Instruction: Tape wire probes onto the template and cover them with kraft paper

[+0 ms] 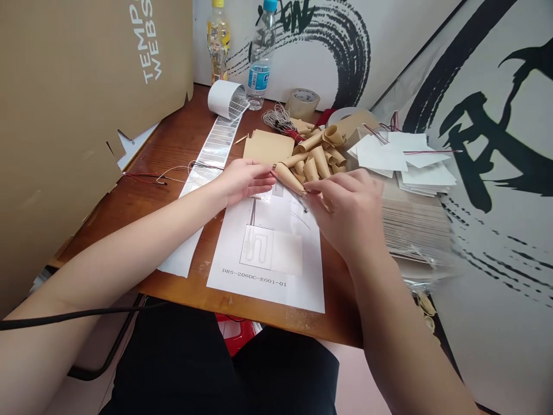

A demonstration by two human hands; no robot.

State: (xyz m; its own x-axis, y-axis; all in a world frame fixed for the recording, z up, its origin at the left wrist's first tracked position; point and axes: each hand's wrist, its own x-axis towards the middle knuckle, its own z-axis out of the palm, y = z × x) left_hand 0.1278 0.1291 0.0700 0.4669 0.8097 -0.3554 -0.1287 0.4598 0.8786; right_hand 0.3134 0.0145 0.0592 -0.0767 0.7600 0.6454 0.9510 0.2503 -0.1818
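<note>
My left hand (250,181) is above the printed sheet (233,288), thumb and index finger pinched on a thin dark wire. Across from it, my right hand (352,202) pinches what looks like another part of the same wire, slightly blurred, with a small dark end hanging below the fingers. Much of the wire is hidden by the fingers. Beneath the hands, the sheet carries a drawing and the text "DRS-206DC-E001-01". A pale flat piece (287,253) lies on the drawing. Curled brown paper pieces (319,161) are heaped just beyond my fingers.
A strip of silvery labels (213,144) runs from its roll down the table's left. Loose wires (147,176) cross it. Behind stand two bottles (259,75), clear tape (303,102) and a wire bundle (279,118). White cards (389,153) top a stack at right; a carton (95,69) borders the left.
</note>
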